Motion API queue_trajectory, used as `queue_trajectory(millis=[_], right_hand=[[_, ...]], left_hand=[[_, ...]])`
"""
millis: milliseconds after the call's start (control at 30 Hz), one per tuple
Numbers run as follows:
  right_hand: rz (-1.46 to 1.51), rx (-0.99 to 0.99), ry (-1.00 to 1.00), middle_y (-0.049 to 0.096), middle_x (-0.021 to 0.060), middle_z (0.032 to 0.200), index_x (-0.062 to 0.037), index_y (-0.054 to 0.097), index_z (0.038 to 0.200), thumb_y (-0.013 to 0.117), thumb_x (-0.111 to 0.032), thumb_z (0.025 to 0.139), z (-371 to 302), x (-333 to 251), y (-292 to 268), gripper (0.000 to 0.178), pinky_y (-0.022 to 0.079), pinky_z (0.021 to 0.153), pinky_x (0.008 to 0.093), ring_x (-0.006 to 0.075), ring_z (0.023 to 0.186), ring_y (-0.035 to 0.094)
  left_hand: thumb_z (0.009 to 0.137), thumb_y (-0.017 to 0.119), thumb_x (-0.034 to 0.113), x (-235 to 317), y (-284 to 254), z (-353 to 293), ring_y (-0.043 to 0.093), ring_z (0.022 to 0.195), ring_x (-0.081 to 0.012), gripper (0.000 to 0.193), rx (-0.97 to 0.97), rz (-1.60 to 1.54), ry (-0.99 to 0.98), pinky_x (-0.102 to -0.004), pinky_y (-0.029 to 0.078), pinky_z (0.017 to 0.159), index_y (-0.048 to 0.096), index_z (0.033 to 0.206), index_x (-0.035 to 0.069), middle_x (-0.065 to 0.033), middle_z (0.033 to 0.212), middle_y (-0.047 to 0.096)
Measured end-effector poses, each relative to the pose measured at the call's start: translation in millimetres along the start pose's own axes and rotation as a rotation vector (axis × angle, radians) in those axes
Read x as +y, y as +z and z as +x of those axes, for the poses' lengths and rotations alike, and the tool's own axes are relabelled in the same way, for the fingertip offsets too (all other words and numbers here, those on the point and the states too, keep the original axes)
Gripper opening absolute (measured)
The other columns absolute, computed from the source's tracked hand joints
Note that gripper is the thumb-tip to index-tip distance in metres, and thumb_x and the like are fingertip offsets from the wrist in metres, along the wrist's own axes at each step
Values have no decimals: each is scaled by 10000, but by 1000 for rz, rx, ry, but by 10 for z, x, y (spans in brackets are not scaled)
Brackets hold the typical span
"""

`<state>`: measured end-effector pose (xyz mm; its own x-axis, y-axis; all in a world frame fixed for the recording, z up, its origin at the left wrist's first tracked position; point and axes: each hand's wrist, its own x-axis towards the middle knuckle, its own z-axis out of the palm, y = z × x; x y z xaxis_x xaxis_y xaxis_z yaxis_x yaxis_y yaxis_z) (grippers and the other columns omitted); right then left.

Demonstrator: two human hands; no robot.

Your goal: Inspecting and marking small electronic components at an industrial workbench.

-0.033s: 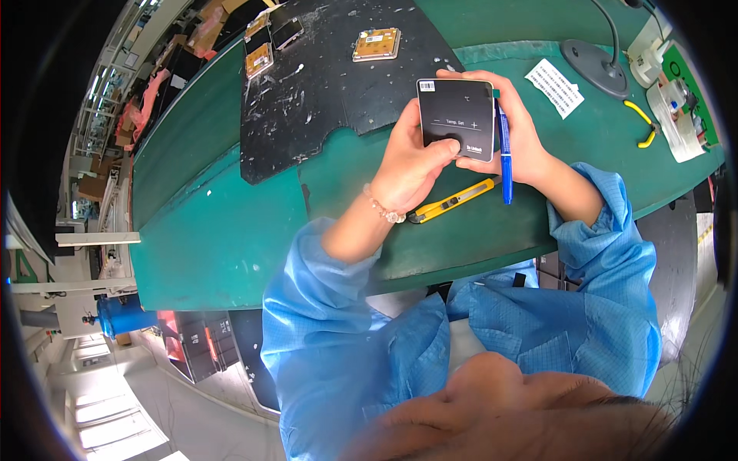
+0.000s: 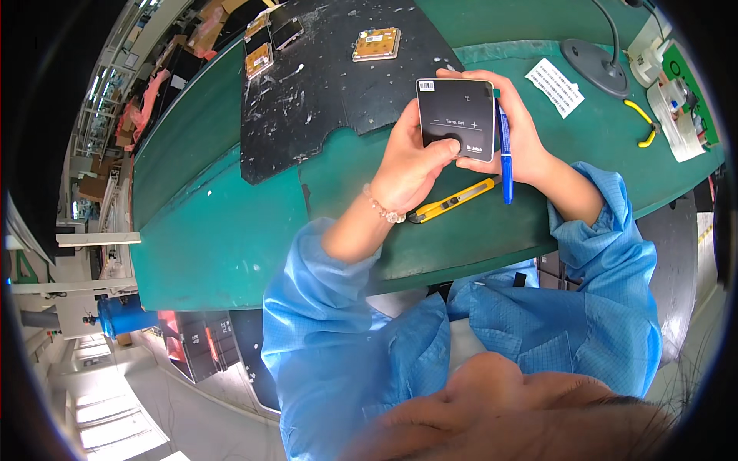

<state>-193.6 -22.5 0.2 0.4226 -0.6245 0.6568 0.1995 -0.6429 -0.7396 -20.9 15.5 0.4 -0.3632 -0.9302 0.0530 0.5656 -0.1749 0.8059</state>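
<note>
Above the green mat, both hands hold up a black thermostat panel [image 2: 455,104] with a small barcode label in its upper left corner. My left hand [image 2: 407,161] grips its left side, the thumb lying across the lower front. Around the right edge and behind it wraps my right hand [image 2: 523,142], partly hidden by the panel. A blue pen [image 2: 506,165] also sits in my right hand, hanging down along the panel's right edge. Just below the hands, a yellow utility knife [image 2: 453,201] lies on the mat.
A scuffed black board [image 2: 323,92] at the far side carries a yellow-backed panel [image 2: 377,44] and several similar units [image 2: 259,59] at its left. Toward the right are a label sheet [image 2: 555,87], a dark lamp base [image 2: 593,67] and yellow-handled pliers [image 2: 646,127].
</note>
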Motion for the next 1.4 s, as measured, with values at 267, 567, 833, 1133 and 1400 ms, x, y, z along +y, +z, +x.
queue_trajectory(millis=[267,567,833,1133,1400], right_hand=[[-58,-2,-14,433,116,1418,-82,358,1342,828,-59,605,-25,33,3,874,412,973,340,216,1203,496],[-41,-4,48,420,117,1426,-82,361,1340,829,-63,607,-36,74,15,870,384,1000,347,233,1248,461],[-69,-43,-55,445,130,1394,-75,373,1330,822,-54,620,-26,44,86,840,372,1050,395,261,1269,448],[-128,-73,-129,442,193,1382,-60,354,1322,853,-111,630,-4,-39,25,855,374,1044,418,307,1269,455],[-84,-76,-32,434,231,1372,-41,325,1327,868,-143,604,-2,-77,-32,910,366,1054,417,316,1288,436]], left_hand=[[765,656,-59,-86,70,-16,531,1151,-197,663,-9,-71,-9,-365,487,945,359,1340,81,-77,1250,492],[777,660,-22,-58,94,-12,540,1133,-207,605,62,-10,-19,-373,499,933,377,1306,53,-90,1210,511],[804,688,89,-62,47,-12,562,1096,-221,554,86,-11,-83,-396,539,881,394,1270,30,-98,1174,520],[842,640,65,3,-26,13,570,1101,-252,558,-19,-159,-54,-423,523,896,342,1314,92,-133,1209,521],[865,625,54,89,-121,40,596,1064,-251,456,-46,-102,49,-394,511,896,368,1240,81,-171,1136,594]])
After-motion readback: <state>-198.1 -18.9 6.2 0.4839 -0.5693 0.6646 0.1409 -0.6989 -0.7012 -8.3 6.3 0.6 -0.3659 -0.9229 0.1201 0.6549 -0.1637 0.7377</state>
